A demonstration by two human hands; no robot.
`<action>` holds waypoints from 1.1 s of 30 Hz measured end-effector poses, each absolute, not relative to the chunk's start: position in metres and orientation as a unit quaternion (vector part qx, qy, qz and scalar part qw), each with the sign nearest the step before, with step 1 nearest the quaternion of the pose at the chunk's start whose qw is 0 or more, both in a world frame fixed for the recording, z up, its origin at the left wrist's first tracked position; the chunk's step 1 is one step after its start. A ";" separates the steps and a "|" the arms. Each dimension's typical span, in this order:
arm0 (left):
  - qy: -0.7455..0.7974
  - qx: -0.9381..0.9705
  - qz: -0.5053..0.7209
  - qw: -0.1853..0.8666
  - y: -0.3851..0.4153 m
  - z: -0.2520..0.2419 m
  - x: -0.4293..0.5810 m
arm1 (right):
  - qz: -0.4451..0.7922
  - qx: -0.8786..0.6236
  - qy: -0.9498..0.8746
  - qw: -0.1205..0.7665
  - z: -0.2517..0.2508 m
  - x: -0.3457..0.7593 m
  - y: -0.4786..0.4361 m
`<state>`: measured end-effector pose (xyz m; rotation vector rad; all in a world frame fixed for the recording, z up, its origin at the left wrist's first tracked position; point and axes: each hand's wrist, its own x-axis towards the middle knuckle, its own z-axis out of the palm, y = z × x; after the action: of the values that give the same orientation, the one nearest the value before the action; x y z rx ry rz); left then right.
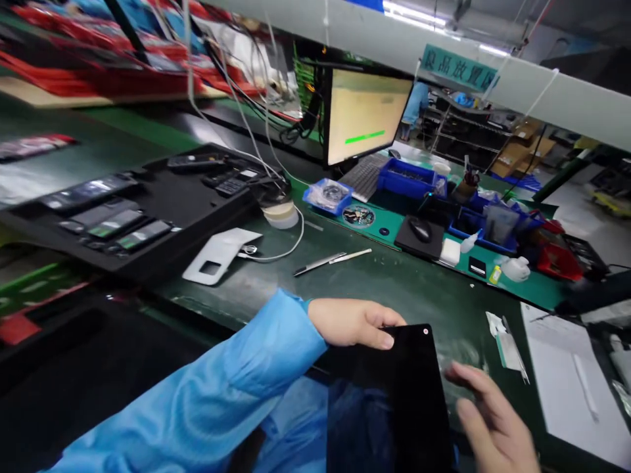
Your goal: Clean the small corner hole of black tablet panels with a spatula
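Note:
A glossy black rectangular screen panel [389,407] fills the lower middle of the view, with a small pale dot near its top right corner and my blue sleeve reflected in its surface. My left hand [352,322] grips its top left edge, with the fingers curling over the rim. My right hand [493,420] hangs just beyond the panel's right edge, fingers apart. It holds nothing and seems not to touch the panel. The panel's lower end is cut off by the frame.
A black tray [142,230] holding several phones lies left on the green bench mat [394,295]. Two slim metal tools [315,264], a white card [219,256], a paper sheet [566,381], blue bins [407,179] and a monitor [367,115] surround the hands.

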<state>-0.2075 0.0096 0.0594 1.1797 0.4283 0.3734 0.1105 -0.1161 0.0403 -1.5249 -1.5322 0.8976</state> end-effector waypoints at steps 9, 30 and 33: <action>0.203 0.586 0.169 0.766 -0.015 0.046 -0.191 | 0.422 -0.577 -0.578 0.392 0.042 0.057 -0.119; 0.200 0.549 0.178 0.792 -0.027 0.040 -0.197 | 0.403 -0.571 -0.611 0.371 0.052 0.051 -0.131; 0.194 0.531 0.177 0.806 -0.026 0.036 -0.196 | 0.388 -0.577 -0.614 0.373 0.051 0.052 -0.131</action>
<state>-0.1959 -0.0265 0.0364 1.1370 0.4154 0.3782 0.0516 -0.1309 0.0514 -1.4787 -1.5733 0.9941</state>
